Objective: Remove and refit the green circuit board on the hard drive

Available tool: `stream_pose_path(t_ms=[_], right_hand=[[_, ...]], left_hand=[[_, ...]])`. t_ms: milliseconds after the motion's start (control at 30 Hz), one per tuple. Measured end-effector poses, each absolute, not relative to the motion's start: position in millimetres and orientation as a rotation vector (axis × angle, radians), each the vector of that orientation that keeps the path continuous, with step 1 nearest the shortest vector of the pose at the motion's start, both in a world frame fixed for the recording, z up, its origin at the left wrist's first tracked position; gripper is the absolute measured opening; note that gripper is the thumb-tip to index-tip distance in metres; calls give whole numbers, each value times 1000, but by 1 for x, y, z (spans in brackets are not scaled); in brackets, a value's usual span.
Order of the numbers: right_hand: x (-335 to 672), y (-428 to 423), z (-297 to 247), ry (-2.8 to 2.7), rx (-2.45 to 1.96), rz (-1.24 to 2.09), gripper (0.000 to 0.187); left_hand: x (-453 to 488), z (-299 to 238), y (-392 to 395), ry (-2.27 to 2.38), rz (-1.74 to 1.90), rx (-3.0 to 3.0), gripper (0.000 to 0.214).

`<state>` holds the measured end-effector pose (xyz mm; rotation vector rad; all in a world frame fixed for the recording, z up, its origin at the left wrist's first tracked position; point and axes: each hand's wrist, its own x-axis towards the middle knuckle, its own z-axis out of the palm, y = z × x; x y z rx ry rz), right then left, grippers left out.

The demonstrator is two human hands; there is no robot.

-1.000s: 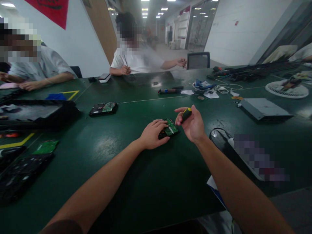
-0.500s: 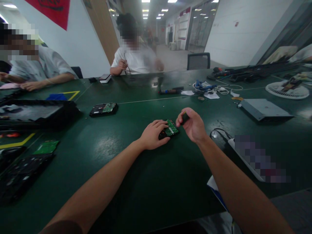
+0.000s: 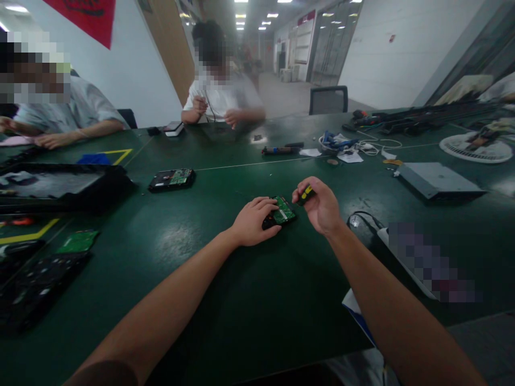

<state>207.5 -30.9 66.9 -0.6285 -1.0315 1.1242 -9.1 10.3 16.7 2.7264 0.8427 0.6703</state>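
Near the circuit board (image 3: 285, 210), the right grip (image 3: 321, 207) clasps a handle (image 3: 306, 194).

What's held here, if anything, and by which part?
Right hand: a tool, by its black-and-yellow handle. Left hand: on the circuit-board device, grip unclear.

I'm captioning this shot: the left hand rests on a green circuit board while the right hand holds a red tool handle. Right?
Not quite: in the head view, the tool handle in the right hand is dark and yellow, not red.
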Motion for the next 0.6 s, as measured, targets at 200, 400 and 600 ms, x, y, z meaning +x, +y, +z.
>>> stream_pose_path(t_ms=[200, 400, 600], right_hand=[[208, -33, 71, -1028, -633, 1207, 35], [205, -33, 72, -1004, -660, 1225, 58], [206, -32, 68, -1044, -711, 1119, 40]], left_hand=[[-9, 18, 10, 839, 660, 2732, 55], [-10, 19, 9, 846, 642, 2743, 56], [-10, 18, 10, 840, 644, 2720, 56]])
